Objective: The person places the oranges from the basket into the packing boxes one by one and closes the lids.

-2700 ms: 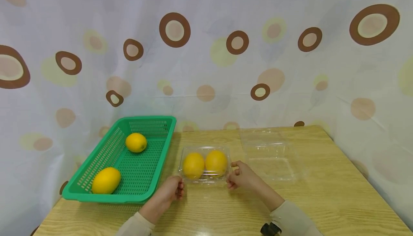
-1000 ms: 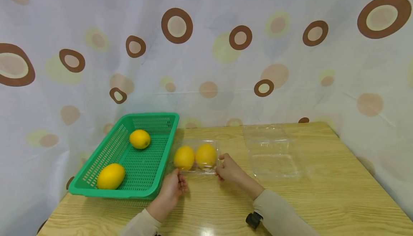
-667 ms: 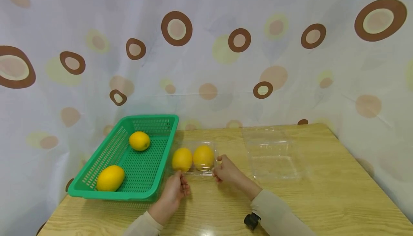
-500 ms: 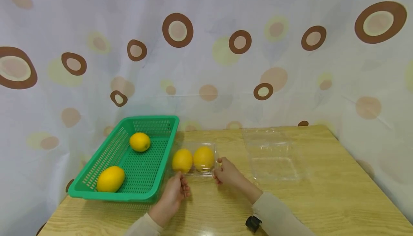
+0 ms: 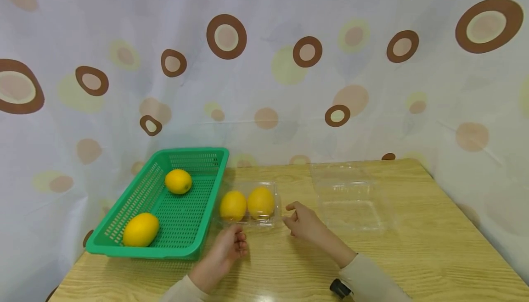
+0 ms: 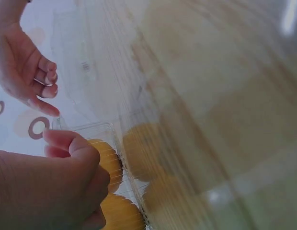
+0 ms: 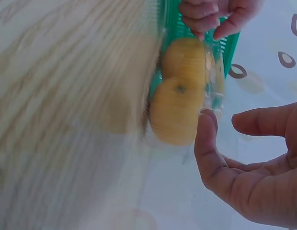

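Observation:
A clear plastic clamshell box (image 5: 276, 198) sits on the table beside the green basket (image 5: 198, 245), its lid down over two yellow, lemon-like fruits (image 5: 233, 205). My left hand (image 5: 225, 249) is at the box's front left corner, fingers loosely curled, holding nothing. Right of the box my right hand (image 5: 307, 224) stands a little apart from it. In the right wrist view, the thumb and fingers of that right hand (image 7: 254, 167) are spread with nothing between them. The left wrist view shows the left hand (image 6: 57, 184) close before the box (image 6: 117, 143).
Two more yellow fruits (image 5: 141, 230) lie in the basket. A second clear clamshell box (image 5: 351, 205) stands to the right with its lid folded back. Behind the wooden table (image 5: 421, 256) hangs a patterned curtain (image 5: 264, 63).
The box with two fruits has shifted left against the basket's side. Both hands have since let go of it; the right hand has drawn away rightward, the left slightly back.

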Tool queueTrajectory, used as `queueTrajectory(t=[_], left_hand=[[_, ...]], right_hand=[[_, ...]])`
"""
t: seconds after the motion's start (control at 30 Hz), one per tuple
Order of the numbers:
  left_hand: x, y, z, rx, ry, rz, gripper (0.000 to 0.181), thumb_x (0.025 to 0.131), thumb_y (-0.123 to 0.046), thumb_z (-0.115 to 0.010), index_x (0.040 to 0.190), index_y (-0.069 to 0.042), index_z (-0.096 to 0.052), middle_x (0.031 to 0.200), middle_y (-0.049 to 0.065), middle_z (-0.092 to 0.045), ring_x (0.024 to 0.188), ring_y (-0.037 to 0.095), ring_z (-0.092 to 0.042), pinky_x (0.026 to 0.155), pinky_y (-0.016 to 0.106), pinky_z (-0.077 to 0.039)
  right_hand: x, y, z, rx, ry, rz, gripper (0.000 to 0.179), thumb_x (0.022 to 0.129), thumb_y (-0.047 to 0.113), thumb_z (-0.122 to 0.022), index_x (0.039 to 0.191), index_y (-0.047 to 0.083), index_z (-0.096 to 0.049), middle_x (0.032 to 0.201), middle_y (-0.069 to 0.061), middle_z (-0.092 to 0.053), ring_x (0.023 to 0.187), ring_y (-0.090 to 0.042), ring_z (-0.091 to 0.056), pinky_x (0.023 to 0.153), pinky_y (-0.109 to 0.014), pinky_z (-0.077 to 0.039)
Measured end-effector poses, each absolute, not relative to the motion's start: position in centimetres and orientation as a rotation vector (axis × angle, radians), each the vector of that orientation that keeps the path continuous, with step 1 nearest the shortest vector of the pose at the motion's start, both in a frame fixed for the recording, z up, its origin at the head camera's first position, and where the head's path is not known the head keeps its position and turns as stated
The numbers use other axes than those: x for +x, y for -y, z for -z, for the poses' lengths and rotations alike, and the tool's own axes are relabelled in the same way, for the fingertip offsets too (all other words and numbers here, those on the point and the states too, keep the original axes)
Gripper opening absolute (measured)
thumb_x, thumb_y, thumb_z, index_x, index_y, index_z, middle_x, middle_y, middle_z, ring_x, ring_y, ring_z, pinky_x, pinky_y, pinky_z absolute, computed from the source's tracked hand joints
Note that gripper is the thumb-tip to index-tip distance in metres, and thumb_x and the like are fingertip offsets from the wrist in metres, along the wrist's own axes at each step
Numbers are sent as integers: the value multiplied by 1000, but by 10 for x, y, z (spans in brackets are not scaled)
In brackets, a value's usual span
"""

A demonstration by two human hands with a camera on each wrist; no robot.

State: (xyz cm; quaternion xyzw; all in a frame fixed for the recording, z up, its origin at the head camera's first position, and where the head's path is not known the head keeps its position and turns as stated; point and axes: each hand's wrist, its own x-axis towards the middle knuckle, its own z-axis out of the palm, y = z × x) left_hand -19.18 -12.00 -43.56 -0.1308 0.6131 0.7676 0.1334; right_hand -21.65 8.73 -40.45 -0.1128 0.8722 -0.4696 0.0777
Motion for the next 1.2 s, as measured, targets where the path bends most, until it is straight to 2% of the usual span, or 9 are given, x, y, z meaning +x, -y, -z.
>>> queueTrajectory(t=[0.1,0.2,0.33,0.5,0.6,0.7,0.8,0.93,1.2], left_hand=[[-192,118,436,-315,-1785,-2159,12,92,-13,-40,82,-10,-46,64,-6,-47,57,6,-44,55,21,-40],[-193,118,436,-234,-1802,-2088,14,91,-12,-44,78,-12,-49,65,-6,-49,57,6,-46,55,22,-41],[-191,117,434,-96,-1811,-1971,10,92,-14,-46,85,-10,-52,68,-6,-51,59,6,-48,57,22,-43],[-186,116,429,44,-1825,-1863,15,93,-17,-47,97,-4,-54,74,-4,-52,62,6,-49,60,22,-43],[-183,116,423,103,-1847,-1813,19,93,-19,-48,99,-2,-55,77,-2,-52,63,8,-49,61,23,-43],[-180,116,416,163,-1861,-1765,20,93,-19,-48,99,0,-55,77,0,-53,63,10,-50,61,23,-44],[-176,117,407,230,-1878,-1712,23,94,-18,-47,101,2,-54,77,0,-54,63,10,-49,61,23,-44],[-172,121,394,321,-1912,-1621,27,95,-19,-45,106,4,-53,79,1,-54,65,11,-50,63,24,-45],[-174,141,362,534,-1901,-1378,28,96,-27,-46,108,-4,-54,86,3,-57,73,15,-53,70,28,-47]], right_hand=[[-216,-101,399,-369,-2680,1352,29,90,10,-54,114,-7,-53,76,-10,-57,57,-16,-55,49,-24,-44],[-216,-117,393,-400,-2782,1276,25,91,12,-54,109,-5,-57,79,-7,-58,65,-14,-55,56,-26,-45],[-217,-144,388,-414,-2914,1193,25,91,13,-53,108,-6,-57,84,-8,-60,75,-17,-58,64,-30,-48],[-220,-182,384,-387,-3111,1067,30,92,11,-51,113,-10,-54,96,-19,-60,87,-32,-59,74,-43,-49],[-221,-206,384,-323,-3192,983,36,93,12,-48,120,-12,-49,111,-29,-54,101,-44,-51,82,-53,-43],[-221,-228,385,-245,-3229,905,41,93,12,-46,123,-15,-44,118,-37,-46,107,-52,-43,84,-59,-40],[-221,-247,388,-176,-3258,823,43,92,12,-46,122,-18,-42,119,-42,-42,105,-56,-41,82,-60,-40],[-221,-269,394,-110,-3242,726,44,91,11,-46,119,-23,-41,112,-45,-44,96,-56,-48,75,-57,-44],[-224,-286,409,-91,-3135,684,41,90,8,-45,113,-26,-43,101,-41,-55,84,-49,-58,66,-48,-50]])
